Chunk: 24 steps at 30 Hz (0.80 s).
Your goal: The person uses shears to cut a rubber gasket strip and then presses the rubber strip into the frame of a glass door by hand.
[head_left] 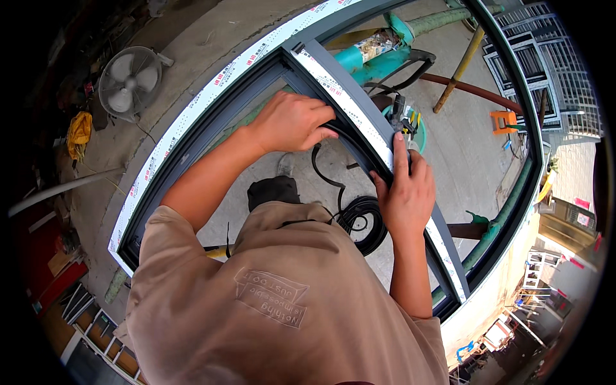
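A dark grey window frame [313,32] with white protective film lies in front of me, crossed by a filmed middle bar [340,95]. My left hand [292,122] is closed at the bar's inner edge, thumb and fingers pinching a black rubber strip that is mostly hidden by the hand. A length of the strip [330,181] hangs below it, running down to a black coil [366,224] on the floor. Farther down the bar, my right hand [407,192] grips it, thumb on the inner edge and index finger stretched along the top.
Green-wrapped pipes [443,21] run beneath the frame, and a green basin [420,136] with tools sits under the bar. A floor fan [130,83] stands at the far left, with a yellow bag [79,131] beside it. Toward the right are an orange stool [502,122] and metal grilles [545,58].
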Each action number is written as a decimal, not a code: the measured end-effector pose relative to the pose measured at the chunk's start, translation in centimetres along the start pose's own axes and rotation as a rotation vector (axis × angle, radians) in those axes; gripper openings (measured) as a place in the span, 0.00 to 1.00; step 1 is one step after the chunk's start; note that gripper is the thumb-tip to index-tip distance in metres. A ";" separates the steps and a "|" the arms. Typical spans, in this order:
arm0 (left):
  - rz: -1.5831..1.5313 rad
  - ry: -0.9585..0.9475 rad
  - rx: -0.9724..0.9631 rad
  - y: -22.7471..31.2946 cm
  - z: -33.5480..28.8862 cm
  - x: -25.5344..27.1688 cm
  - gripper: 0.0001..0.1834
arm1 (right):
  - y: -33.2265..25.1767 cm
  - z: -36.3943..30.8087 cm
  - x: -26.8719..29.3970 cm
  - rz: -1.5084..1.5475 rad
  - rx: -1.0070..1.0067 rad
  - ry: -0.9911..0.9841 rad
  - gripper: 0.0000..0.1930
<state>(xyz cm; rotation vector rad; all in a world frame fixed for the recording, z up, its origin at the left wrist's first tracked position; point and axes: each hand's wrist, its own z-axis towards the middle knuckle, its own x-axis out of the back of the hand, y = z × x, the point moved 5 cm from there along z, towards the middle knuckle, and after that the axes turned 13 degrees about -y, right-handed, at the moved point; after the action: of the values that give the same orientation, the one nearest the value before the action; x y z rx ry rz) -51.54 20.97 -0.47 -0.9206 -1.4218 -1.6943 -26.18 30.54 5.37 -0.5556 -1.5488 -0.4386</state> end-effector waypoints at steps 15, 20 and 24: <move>-0.120 0.094 -0.111 -0.3 0.2 -0.2 0.17 | -0.5 0.0 0.7 -0.011 -0.028 0.044 0.51; -0.063 0.106 -0.094 -0.2 -0.1 0.0 0.18 | -0.9 -0.1 0.4 -0.032 -0.044 0.062 0.50; -0.044 0.178 -0.123 0.1 -0.1 -0.1 0.18 | -1.0 -0.1 -0.1 -0.028 -0.037 0.100 0.50</move>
<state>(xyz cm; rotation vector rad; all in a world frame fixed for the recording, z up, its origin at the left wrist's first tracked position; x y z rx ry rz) -51.47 20.89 -0.52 -0.7865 -1.2405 -1.8641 -26.70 29.64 5.34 -0.5338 -1.4568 -0.5096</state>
